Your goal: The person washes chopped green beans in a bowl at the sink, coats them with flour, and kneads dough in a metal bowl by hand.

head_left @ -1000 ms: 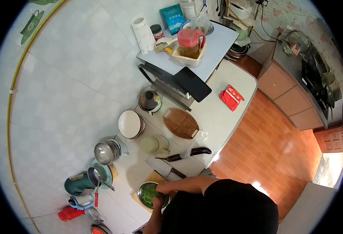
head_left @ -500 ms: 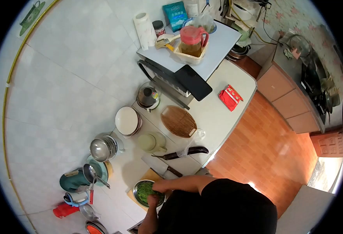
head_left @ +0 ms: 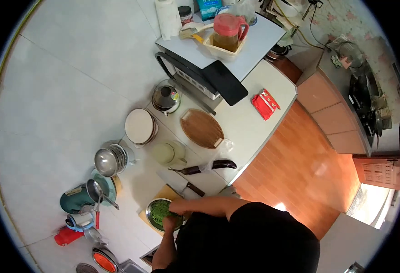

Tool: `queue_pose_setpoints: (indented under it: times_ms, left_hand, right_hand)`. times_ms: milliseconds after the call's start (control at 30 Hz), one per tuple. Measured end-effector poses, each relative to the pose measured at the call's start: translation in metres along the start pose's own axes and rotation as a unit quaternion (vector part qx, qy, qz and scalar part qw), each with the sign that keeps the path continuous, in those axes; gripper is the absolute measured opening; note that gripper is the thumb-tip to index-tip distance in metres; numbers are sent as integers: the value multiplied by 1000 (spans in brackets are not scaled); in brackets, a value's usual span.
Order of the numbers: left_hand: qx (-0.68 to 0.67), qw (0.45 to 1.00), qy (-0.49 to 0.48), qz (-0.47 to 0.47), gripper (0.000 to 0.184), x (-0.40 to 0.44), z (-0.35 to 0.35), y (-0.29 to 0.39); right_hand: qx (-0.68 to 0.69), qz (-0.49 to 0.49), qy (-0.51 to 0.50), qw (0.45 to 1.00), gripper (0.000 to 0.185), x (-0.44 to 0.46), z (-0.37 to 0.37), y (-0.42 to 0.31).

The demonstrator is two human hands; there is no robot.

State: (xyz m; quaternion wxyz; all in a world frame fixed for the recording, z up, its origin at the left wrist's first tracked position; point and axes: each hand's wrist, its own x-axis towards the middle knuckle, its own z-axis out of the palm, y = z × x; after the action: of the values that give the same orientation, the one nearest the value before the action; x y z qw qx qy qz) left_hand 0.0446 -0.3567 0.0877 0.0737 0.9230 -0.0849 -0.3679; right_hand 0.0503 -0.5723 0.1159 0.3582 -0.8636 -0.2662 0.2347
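Note:
A metal bowl (head_left: 150,220) of chopped-looking green vegetables (head_left: 160,211) rests on a wooden board (head_left: 167,193). My right hand (head_left: 177,207) is at the bowl's upper right side, its fingers curled into the greens. Just below it, my left hand (head_left: 168,223) reaches over the lower rim, closed around some of the greens. Fingertips of both hands are small and partly hidden. A cleaver (head_left: 194,189) lies beside the board, above my right forearm. Farther up is a dark eggplant (head_left: 218,165), partly in a clear plastic bag.
Around the counter are a lidded pale jug (head_left: 164,153), stacked bowls (head_left: 139,126), a woven basket (head_left: 202,128), a glass kettle (head_left: 166,96) and a red packet (head_left: 265,104). Metal bowls (head_left: 106,162) and a ladle (head_left: 95,190) stand at left. A sink edge (head_left: 132,266) shows below.
The view has shifted, so the counter objects appear farther left and higher. Both hands remain at the bowl, with small shifts of position among the greens.

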Motion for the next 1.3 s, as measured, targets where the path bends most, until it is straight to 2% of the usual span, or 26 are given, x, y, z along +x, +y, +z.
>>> queue_pose_setpoints:
  times_ms: [67,100,167,200,267,367,433,600,700,800,900,1000,1033,1067,1133,1167,1267,1300]
  left_hand:
    - [-27,999,-31,-18,34,-7,1,-1]
    - [-59,998,-14,-17,35,1,7,-6]
    - [-90,995,42,-20,33,-6,-4,6]
    - [-88,995,53,-12,33,-1,-11,13]
    - [-88,995,12,44,30,-7,-13,6]
    - [-52,997,45,25,27,17,19,-25]
    - [-46,997,66,11,26,10,22,-25]
    - [-85,995,29,-54,28,2,9,-7]
    - [-101,994,1,-47,25,2,6,-5]
    - [-79,996,1,-34,25,-6,-5,5]
    - [-61,997,7,-40,28,11,19,-23]
    - [-85,995,-1,-57,21,-18,-12,17]
    - [-109,991,52,-61,21,-3,7,-3]
    - [-107,991,55,-59,21,0,23,-28]
    - [-87,994,41,-61,24,7,17,-22]
    - [-186,976,-27,-111,27,2,10,-19]
    - [-136,984,-44,-110,26,-14,-16,13]
    - [-135,983,-47,-112,26,-7,-4,-2]
  right_hand:
    - [-9,-5,-7,1000,15,7,5,2]
    - [-17,-7,-4,1000,15,7,-1,8]
    - [33,38,-75,996,14,7,-2,-1]
    - [24,38,-65,997,14,9,-6,3]
    - [15,15,-21,1000,13,7,-2,1]
    - [37,20,24,999,14,0,-2,-3]
    - [17,15,6,1000,15,8,8,1]
    - [8,10,10,1000,17,7,9,5]
    - [17,14,32,999,18,7,11,4]
    - [13,37,-1,999,20,10,9,5]
    - [36,17,36,999,21,6,17,1]
    - [-7,-7,-3,1000,20,9,13,2]
    - [-1,-4,11,1000,19,6,10,2]
    - [6,-1,27,1000,19,3,7,1]
    - [-13,-8,28,999,18,5,5,4]
    - [-23,-17,22,999,18,7,10,3]
    - [-21,-11,-1,1000,16,7,5,2]
    - [-19,-11,-3,1000,16,5,6,-2]
